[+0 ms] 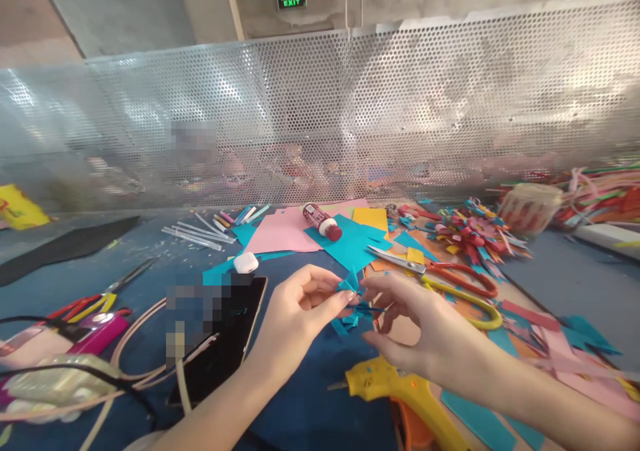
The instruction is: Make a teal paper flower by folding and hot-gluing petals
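Note:
My left hand (305, 307) pinches a small folded piece of blue paper (351, 281) between thumb and fingers. Close beside it on the right is my right hand (417, 317), its thumb and fingers curved and apart, with fingertips by the paper's edge; whether they touch it I cannot tell. Under the hands lie blue paper scraps (353, 321). A yellow hot glue gun (380, 379) rests just below my right hand, nozzle to the left. Open scissors (450, 274) with red and yellow handles lie beyond that hand.
A red-capped glue bottle (320, 221) lies on pink paper (280, 231) and blue sheets. On the left are a phone (235, 344), white earbud case (246, 262), cables and more scissors (107, 294). Colourful paper flowers (473, 231) are at right. A perforated metal screen (310, 104) stands behind.

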Demonstrator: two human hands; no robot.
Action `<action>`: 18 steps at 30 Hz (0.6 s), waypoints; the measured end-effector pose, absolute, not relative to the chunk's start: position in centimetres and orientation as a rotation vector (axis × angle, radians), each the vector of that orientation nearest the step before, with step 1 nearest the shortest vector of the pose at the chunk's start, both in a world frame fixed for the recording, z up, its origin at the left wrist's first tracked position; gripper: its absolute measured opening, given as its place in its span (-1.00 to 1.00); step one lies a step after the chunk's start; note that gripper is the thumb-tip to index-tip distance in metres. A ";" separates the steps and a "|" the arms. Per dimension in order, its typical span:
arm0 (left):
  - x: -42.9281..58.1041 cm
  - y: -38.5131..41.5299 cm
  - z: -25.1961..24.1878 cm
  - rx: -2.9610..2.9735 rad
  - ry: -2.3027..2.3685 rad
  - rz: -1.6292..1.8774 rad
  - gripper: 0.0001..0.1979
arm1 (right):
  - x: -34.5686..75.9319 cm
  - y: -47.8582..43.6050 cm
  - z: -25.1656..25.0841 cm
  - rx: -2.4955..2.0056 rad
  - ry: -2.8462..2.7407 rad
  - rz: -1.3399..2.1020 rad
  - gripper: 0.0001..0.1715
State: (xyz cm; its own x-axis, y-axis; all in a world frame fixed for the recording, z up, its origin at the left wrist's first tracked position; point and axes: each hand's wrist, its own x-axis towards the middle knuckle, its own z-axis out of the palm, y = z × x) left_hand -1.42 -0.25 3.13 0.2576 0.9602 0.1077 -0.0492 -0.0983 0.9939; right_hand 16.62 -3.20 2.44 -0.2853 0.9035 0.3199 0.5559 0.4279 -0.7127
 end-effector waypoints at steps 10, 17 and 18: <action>-1.5 -0.2 3.1 1.382 0.925 1.071 -0.83 | 16.4 -2.8 1.2 -1.088 -1.969 0.279 -0.86; -1.4 -0.3 3.0 1.341 0.934 1.022 -0.85 | 16.4 -2.8 0.4 -1.039 -2.001 0.117 -0.83; -1.4 -0.3 3.0 1.335 0.938 1.015 -0.84 | 16.4 -2.8 0.3 -1.053 -2.012 0.104 -0.81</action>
State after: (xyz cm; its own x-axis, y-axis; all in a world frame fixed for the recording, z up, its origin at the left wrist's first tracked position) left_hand -1.35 -0.28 3.00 0.3048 0.9518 0.0348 -0.0408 -0.0235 0.9989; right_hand 16.42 -2.84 0.25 -0.2930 0.7097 0.6407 0.6401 0.6433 -0.4200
